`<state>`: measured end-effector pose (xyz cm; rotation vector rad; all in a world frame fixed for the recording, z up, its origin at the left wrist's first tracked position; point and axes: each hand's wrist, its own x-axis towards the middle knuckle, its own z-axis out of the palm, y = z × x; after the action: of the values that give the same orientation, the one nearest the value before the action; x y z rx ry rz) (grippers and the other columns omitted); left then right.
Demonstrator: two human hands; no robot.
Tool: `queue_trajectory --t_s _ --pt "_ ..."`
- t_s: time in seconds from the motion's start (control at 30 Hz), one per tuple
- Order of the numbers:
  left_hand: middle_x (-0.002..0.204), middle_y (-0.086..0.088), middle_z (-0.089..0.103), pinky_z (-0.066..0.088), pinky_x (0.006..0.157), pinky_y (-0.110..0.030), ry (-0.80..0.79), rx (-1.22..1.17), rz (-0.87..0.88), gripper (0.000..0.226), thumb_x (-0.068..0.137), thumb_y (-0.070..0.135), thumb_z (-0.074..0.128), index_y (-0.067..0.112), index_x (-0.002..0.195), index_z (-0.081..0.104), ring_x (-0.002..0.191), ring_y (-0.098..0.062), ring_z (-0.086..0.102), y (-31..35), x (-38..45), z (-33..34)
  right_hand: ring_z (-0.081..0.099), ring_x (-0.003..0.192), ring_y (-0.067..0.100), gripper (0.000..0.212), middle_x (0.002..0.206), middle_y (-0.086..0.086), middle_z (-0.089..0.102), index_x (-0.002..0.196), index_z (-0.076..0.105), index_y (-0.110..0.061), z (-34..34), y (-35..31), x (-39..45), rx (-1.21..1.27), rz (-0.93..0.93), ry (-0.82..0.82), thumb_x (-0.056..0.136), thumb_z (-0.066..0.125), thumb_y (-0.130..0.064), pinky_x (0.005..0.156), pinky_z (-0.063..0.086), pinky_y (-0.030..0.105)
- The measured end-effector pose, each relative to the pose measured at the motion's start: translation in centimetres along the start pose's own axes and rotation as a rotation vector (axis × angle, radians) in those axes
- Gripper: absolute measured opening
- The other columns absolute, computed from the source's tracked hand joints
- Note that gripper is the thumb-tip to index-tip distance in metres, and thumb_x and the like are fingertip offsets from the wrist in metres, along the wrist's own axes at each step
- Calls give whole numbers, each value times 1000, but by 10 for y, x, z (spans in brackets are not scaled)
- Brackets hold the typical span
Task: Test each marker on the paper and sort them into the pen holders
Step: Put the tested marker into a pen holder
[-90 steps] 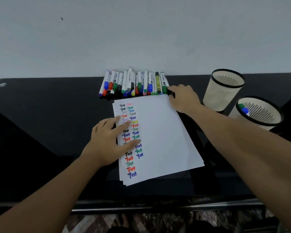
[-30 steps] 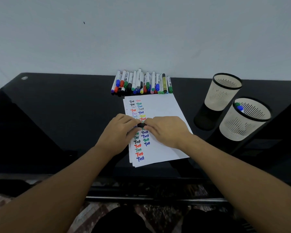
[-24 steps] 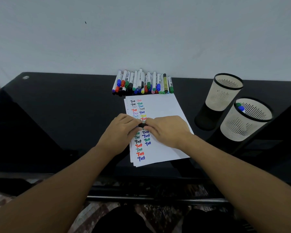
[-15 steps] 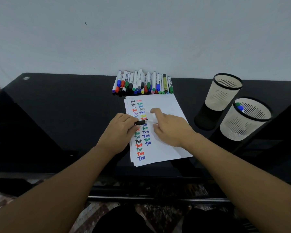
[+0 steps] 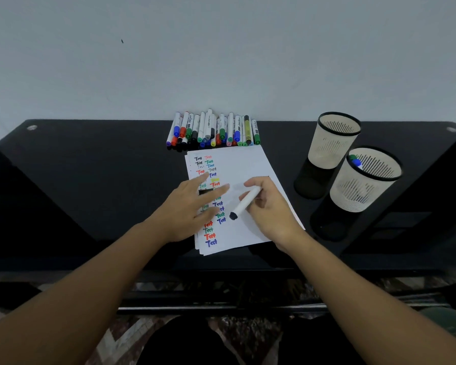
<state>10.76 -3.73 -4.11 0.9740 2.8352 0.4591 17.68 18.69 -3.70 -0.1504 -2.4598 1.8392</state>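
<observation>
- Right hand (image 5: 270,206) grips an uncapped black marker (image 5: 244,204), tip just above the paper (image 5: 250,164); judged ready for the next test stroke.
- Left hand (image 5: 188,206) lies on the paper, fingers spread; a dark object, probably the cap (image 5: 205,192), shows between its fingers.
- Paper carries two columns of "Test" marks; many markers apparently tried.
- Near holder (image 5: 366,180) contains two markers; far holder (image 5: 333,139) appears empty.
- Marker pile (image 5: 212,130) at the far edge remains unsorted: most sorting is left.

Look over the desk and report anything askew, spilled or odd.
Nothing is spilled or damaged. The paper stack lies slightly rotated on the table, its sheets fanned at the lower left corner. The unsorted markers are a loose overlapping pile, not a tidy row.
</observation>
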Motion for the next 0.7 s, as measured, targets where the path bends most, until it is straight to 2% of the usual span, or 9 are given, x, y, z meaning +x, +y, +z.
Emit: queue_trajectory --t_s 0.07,0.13,0.23,0.33,0.4,0.5,0.6,0.7 --pt "169 3 2 12 122 -42 -71 42 14 50 103 60 34 59 151 25 153 -21 3 0 -2 2 68 104 10 27 99 -7 71 106 55 -31 1 6 -4 34 -26 72 103 54 -4 92 50 30" --pt "168 4 7 11 123 -40 -72 42 6 54 100 65 34 53 152 30 153 -20 5 -2 -5 4 68 98 11 22 93 -4 70 103 56 -29 0 7 -4 33 -57 99 107 49 -8 89 49 30" --pt "165 8 14 13 122 -39 -28 20 -1 72 91 79 35 46 155 30 151 -16 9 -4 -10 8 67 79 11 13 77 -1 69 109 62 -31 -5 2 -4 12 -92 91 109 49 -30 84 48 24" --pt "164 12 12 13 124 -42 -22 0 1 90 80 92 37 46 156 27 151 -13 7 -6 -15 12 64 71 4 20 72 -7 65 111 69 -33 -8 0 1 -37 -55 117 106 52 -44 78 49 21" --pt "164 14 11 13 125 -43 -28 -6 -11 98 73 97 39 46 156 26 151 -11 5 -8 -18 13 65 74 3 20 78 -10 68 107 71 -32 -7 1 -1 -83 -42 134 106 54 -43 76 52 25" --pt "163 15 12 14 125 -44 -27 -17 -20 105 67 100 44 46 156 28 151 -10 6 -9 -17 15 69 85 15 6 89 -6 72 106 65 -32 0 4 -13 -88 -64 127 101 62 -32 83 57 37" --pt "163 14 15 15 124 -44 -13 -28 -18 106 65 101 44 46 155 30 150 -11 9 -10 -16 15 69 86 15 7 89 -3 72 102 64 -26 11 4 -29 -37 -78 74 97 70 -27 79 56 30" --pt "163 12 17 17 124 -45 -7 -28 -9 104 66 99 45 46 155 31 149 -12 11 -8 -17 14 67 81 10 11 88 -5 72 102 66 -25 18 3 -39 -52 -79 52 96 72 -32 74 55 26"
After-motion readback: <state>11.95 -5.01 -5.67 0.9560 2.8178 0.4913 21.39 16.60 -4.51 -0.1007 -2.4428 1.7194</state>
